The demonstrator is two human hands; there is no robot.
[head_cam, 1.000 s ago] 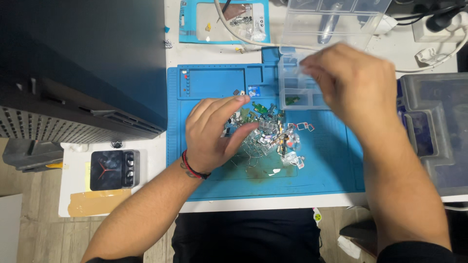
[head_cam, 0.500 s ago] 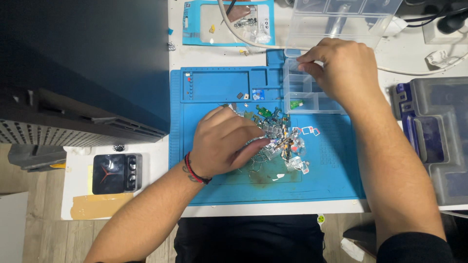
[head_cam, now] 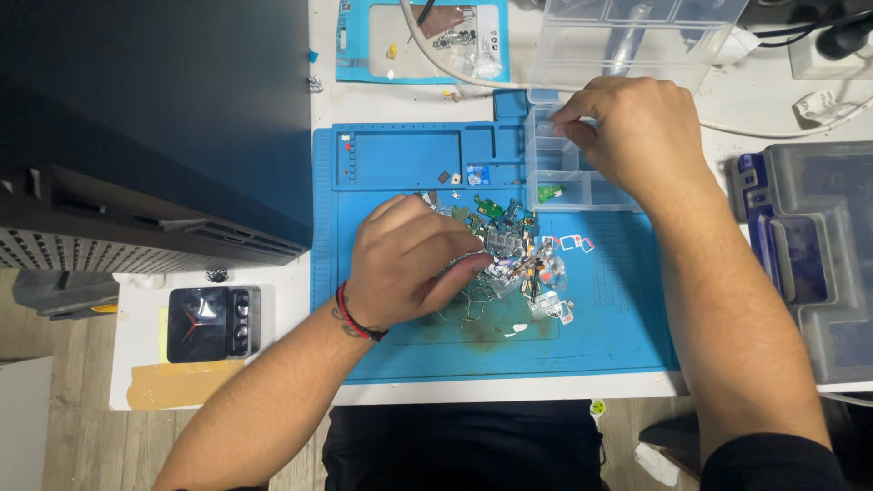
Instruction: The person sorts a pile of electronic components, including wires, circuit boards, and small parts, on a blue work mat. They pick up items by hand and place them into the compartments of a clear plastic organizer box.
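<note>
1 flat rectangular package (head_cam: 423, 41), light blue with a clear window showing small parts, lay at the far edge of the surface, just beyond the blue work mat (head_cam: 600, 345). 1 small black square device (head_cam: 211, 324) with a dark, red-marked screen sat at the left, near the mat.

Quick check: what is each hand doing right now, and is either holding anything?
Left hand: curled over the parts pile; a grip cannot be told.
Right hand: fingers pinched at the clear organizer box; contents cannot be told.
</note>
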